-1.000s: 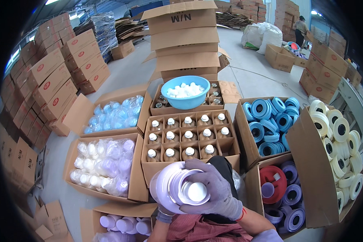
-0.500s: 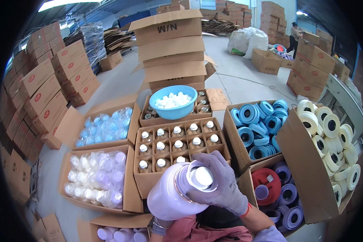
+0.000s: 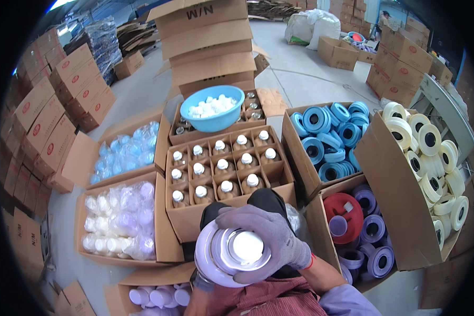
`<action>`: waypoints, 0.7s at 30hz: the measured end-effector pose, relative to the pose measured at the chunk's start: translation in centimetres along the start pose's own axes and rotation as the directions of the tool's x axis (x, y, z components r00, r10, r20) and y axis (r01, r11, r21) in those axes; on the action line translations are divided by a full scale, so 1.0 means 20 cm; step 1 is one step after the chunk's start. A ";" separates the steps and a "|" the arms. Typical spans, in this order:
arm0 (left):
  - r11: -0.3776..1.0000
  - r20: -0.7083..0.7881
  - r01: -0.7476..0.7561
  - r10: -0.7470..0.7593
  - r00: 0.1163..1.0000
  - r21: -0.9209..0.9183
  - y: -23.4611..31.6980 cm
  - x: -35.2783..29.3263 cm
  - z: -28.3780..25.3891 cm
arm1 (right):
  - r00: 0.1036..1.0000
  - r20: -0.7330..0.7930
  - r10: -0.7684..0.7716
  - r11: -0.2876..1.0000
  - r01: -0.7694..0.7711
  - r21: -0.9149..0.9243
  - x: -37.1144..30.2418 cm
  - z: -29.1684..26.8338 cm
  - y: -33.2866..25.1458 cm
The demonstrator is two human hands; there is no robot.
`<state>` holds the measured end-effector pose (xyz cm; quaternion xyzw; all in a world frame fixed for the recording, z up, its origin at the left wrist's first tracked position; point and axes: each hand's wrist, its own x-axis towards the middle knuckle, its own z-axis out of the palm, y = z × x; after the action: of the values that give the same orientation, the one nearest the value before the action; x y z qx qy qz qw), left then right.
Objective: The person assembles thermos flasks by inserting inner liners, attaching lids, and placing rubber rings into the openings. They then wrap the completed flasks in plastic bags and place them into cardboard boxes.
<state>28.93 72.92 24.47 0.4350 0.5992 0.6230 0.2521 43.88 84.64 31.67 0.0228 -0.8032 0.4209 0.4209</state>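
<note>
A lavender thermos flask (image 3: 208,259) is tilted above my lap, its round white stopper (image 3: 247,247) facing up toward me. My right hand (image 3: 279,237), in a grey-purple glove, is closed around the flask's neck and collar, with the thumb at the lower side and fingers across the top. My left hand (image 3: 204,283) is against the flask's lower left side. Its fingers are hidden behind the flask. Just beyond, a divided carton (image 3: 195,213) holds rows of white-capped bottles (image 3: 226,187); some right-hand compartments have no bottle.
A blue basin (image 3: 216,124) of white stoppers sits on the farther carton. Boxes at right hold blue rings (image 3: 316,118), cream rings (image 3: 432,139), purple rings (image 3: 373,229) and a red round piece (image 3: 345,216). Left boxes hold bagged blue (image 3: 129,152), white and purple cups (image 3: 126,221).
The flask has moved lower, closer to my lap, and tipped so its stopper faces me more directly. My right hand has gone down with it. The view has tilted downward.
</note>
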 end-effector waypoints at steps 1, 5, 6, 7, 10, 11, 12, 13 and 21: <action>1.000 -0.009 0.003 -0.003 1.000 0.012 0.00 -0.01 -0.01 | 0.999 0.045 -0.020 0.999 0.019 0.032 0.00 0.02 0.01; 0.999 0.007 0.006 -0.006 1.000 0.035 0.02 -0.01 0.00 | 0.996 0.078 0.044 0.994 -0.052 0.101 -0.03 -0.04 0.03; 1.000 0.028 0.005 -0.006 1.000 0.028 -0.01 0.00 0.01 | 0.999 0.029 0.041 0.997 -0.042 0.065 -0.07 -0.08 0.02; 0.999 0.035 0.006 -0.007 0.999 0.032 -0.04 0.01 0.01 | 0.999 -0.022 0.035 0.999 -0.034 0.026 -0.10 -0.10 0.02; 0.993 -0.024 0.036 -0.033 0.999 0.114 -0.02 -0.04 -0.10 | 0.984 -0.162 0.068 0.995 -0.078 -0.058 -0.16 -0.13 -0.04; 0.992 -0.010 0.043 -0.042 0.999 0.119 -0.05 -0.02 -0.10 | 0.976 -0.204 0.081 0.993 -0.096 -0.067 -0.18 -0.16 -0.05; 0.991 0.008 0.053 -0.055 0.998 0.119 -0.07 0.00 -0.09 | 0.965 -0.247 0.093 0.990 -0.115 -0.076 -0.20 -0.18 -0.07; 0.987 0.007 0.065 -0.067 0.998 0.147 -0.06 0.00 -0.11 | 0.955 -0.287 0.069 0.991 -0.099 -0.092 -0.19 -0.18 -0.09; 0.893 0.076 0.173 -0.224 0.972 0.414 -0.06 0.12 -0.34 | 0.917 -0.392 -0.073 0.997 0.067 -0.028 -0.17 -0.12 -0.12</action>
<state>21.74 71.48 24.45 0.4513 0.7400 0.4287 0.2549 48.56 83.66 31.63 -0.0362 -0.7040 0.3961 0.5883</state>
